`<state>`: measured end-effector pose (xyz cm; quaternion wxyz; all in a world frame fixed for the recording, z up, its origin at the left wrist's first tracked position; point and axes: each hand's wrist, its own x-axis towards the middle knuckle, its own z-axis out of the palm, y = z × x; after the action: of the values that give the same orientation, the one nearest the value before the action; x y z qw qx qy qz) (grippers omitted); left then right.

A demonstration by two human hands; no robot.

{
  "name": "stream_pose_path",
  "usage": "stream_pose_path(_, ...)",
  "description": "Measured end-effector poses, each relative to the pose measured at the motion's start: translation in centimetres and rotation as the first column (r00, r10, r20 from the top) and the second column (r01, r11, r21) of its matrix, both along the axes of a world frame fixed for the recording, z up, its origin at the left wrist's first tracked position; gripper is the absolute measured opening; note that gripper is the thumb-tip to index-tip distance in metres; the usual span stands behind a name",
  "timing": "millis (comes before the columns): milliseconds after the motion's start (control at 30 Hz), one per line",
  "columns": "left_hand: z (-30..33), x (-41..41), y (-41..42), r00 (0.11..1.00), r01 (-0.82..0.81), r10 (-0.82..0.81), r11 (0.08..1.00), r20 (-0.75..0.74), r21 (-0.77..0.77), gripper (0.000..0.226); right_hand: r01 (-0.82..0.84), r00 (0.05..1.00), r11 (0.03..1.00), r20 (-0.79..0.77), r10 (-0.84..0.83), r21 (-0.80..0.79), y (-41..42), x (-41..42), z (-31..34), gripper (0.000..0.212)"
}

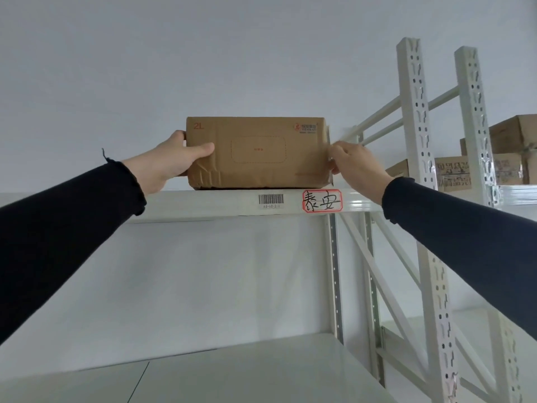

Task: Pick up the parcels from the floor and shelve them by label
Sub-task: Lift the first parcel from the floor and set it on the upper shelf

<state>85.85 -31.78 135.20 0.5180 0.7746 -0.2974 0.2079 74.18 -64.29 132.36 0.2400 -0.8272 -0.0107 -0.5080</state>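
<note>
1. A brown cardboard parcel sits on the front edge of the top shelf of a white metal rack, its long printed face turned toward the camera and its lower left corner crumpled.
2. The left hand clasps the parcel's left end: the thumb lies across the front face, the palm presses the side, and the fingers wrap behind out of sight.
3. The right hand is at the parcel's right end, fingers curled and touching the edge near the lower right corner; how firm the grip is cannot be told.
4. The parcel is thus held between the two hands, both arms reaching up in dark sleeves.
5. On the shelf's front beam, directly below the parcel, are a barcode sticker and, just to its right, a red-bordered handwritten label.
6. The top shelf shows nothing else besides this parcel.
7. The lower shelf of the same rack shows only bare pale surface.
8. To the right, past the perforated uprights, a neighbouring rack holds several stacked cardboard boxes, some with printed writing, well apart from the hands.
</note>
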Motion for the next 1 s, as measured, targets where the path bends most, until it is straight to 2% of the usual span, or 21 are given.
stream_pose_path(233, 0.1, 1.7, -1.5, 0.999, -0.046, 0.045, 0.998, 0.023, 0.037, 0.067, 0.060, 0.988, 0.987, -0.132, -0.080, -0.147, -1.9, 2.9, -0.2, 0.051)
stream_pose_path(433, 0.7, 3.1, -2.7, 0.999, -0.042, 0.043, 0.998, -0.010, 0.056, 0.064, 0.048, 0.963, 0.990, -0.258, -0.082, -0.136, -3.1, 5.2, 1.1, 0.052)
stream_pose_path(700, 1.5, 5.9, -4.6, 0.996, -0.062, 0.066, 0.996, -0.065, 0.061, 0.065, 0.049, 0.900, 0.988, -0.423, -0.106, -0.144, -3.2, 7.3, 3.2, 0.037)
stream_pose_path(1000, 1.5, 7.8, -5.4, 0.989, -0.108, 0.114, 0.992, -0.089, 0.069, 0.063, 0.104, 0.882, 0.986, -0.446, -0.151, -0.130, -3.2, 9.0, 3.4, 0.034)
